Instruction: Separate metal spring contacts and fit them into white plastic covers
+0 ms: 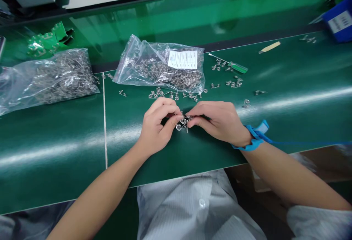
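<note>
A small tangle of metal springs (182, 125) sits between my two hands, just above the green bench. My left hand (158, 124) pinches it from the left with thumb and forefinger. From the other side my right hand (217, 120) pinches the same tangle; a blue wrist strap (254, 137) circles that wrist. The fingertips hide part of the springs. Just beyond my fingers lie several loose springs (156, 92), in front of a clear plastic bag (162, 67) full of springs with a white label.
Another bag of metal parts (66, 75) lies at left, near green circuit boards (49, 40). A green-handled screwdriver (238, 67), scattered springs (234, 82) and a yellowish blade-like tool (270, 47) are at right. A blue bin (339, 20) stands far right; a raised ledge runs along the back.
</note>
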Tool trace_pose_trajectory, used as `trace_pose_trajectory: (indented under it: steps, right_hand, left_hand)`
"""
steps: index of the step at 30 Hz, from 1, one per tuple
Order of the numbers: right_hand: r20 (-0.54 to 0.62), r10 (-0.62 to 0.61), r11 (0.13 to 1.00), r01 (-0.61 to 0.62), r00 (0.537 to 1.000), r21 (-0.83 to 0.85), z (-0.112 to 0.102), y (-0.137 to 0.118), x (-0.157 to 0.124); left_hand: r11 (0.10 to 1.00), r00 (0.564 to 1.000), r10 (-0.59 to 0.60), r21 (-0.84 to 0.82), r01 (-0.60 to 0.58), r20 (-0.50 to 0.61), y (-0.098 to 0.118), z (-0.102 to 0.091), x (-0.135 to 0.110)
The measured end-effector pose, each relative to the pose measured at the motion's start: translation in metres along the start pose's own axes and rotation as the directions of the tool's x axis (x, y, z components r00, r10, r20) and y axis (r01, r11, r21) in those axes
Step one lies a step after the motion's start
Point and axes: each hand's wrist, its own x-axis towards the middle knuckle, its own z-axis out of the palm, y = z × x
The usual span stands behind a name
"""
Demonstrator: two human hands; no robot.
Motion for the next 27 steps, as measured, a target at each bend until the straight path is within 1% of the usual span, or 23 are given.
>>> trace_pose_trajectory:
  steps: [4, 8, 12, 16, 20, 22, 25, 27]
  right_hand:
    - [0.015, 0.026, 0.999, -0.025, 1.000, -0.029, 0.0005, 0.0006, -0.0002]
    - [0.027, 0.030, 0.999, -0.029, 0.999, -0.029, 0.0002, 0.0004, 0.0000]
    - [0.075, 0.075, 0.997, -0.072, 0.994, -0.036, -0.0017, 0.0012, 0.0015]
    - [0.126, 0.037, 0.999, -0.038, 0.991, 0.003, -0.0027, 0.0026, 0.0037]
    - [0.098, 0.052, 0.998, -0.056, 0.994, 0.033, -0.0009, 0.0010, 0.0045]
    - [0.070, 0.060, 0.997, -0.063, 0.996, 0.051, -0.0003, 0.0002, 0.0044]
    - [0.039, 0.074, 0.995, -0.076, 0.997, 0.064, -0.0005, 0.0009, 0.0041]
    - [0.066, 0.058, 0.996, -0.062, 0.996, 0.062, -0.0006, 0.0023, 0.0039]
  left_hand:
    - [0.999, 0.998, 0.018, 0.036, -0.020, 0.052, 0.0005, 0.0003, -0.0002]
    - [0.999, 0.997, -0.052, 0.001, 0.052, 0.059, -0.0001, 0.0000, -0.0006]
    - [0.994, 0.991, -0.092, -0.054, 0.097, 0.093, -0.0011, -0.0012, -0.0002]
    - [0.982, 0.987, -0.134, -0.123, 0.144, 0.088, -0.0015, -0.0007, -0.0012]
    - [0.946, 0.973, -0.220, -0.229, 0.230, 0.067, -0.0012, 0.0029, -0.0039]
    - [0.938, 0.972, -0.227, -0.255, 0.236, 0.062, -0.0010, 0.0041, -0.0048]
    - [0.950, 0.977, -0.203, -0.229, 0.214, 0.071, -0.0008, 0.0034, -0.0050]
    - [0.955, 0.974, -0.212, -0.196, 0.224, 0.079, -0.0005, 0.0021, -0.0045]
